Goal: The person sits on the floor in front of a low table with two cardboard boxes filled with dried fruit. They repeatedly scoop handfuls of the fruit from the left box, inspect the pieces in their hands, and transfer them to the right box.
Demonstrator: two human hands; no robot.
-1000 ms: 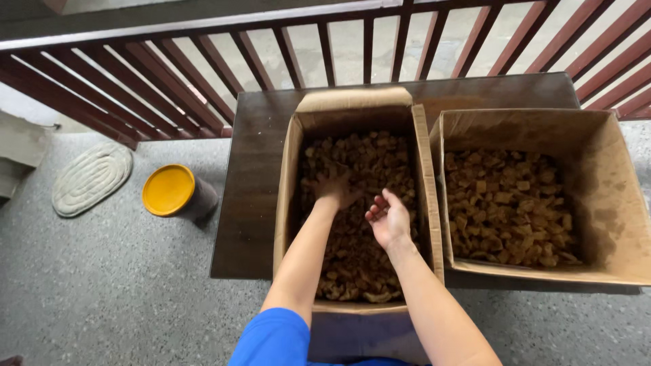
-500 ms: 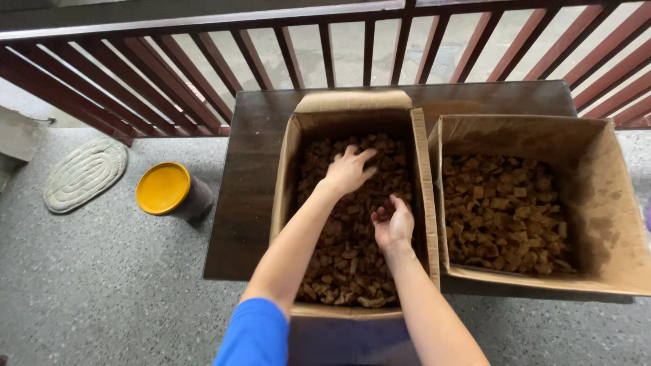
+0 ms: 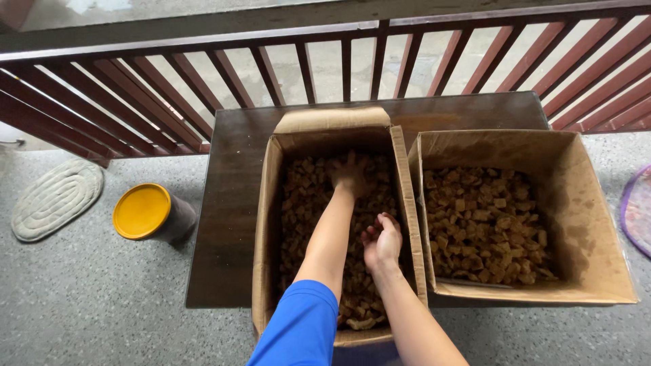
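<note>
My left hand (image 3: pixel 350 175) reaches to the far end of the left box (image 3: pixel 266 224), palm down, fingers spread flat on the brown chunks (image 3: pixel 305 203); its grip closes on nothing that I can see. My right hand (image 3: pixel 381 240) sits nearer me, against the box's right wall, fingers curled loosely over the chunks. I cannot tell whether that grip pinches a piece or only rests there.

The chunks fill the left box in a deep, uneven layer from end to end. Its far flap stands open and its near edge overhangs the surface (image 3: pixel 227 203) toward me.

Just beside it on the right, walls touching, stands the right box (image 3: pixel 590 230), wider and open. It holds a lighter-brown heap of similar pieces (image 3: pixel 485 224), lying lower and leaving its inner walls bare.

Both boxes sit on the dark wooden surface, which stands against a red-brown railing (image 3: pixel 203 74). On the grey floor to the left stand a dark tub with a yellow lid (image 3: pixel 141 211) and, farther left, an oval mat (image 3: pixel 55 198).
</note>
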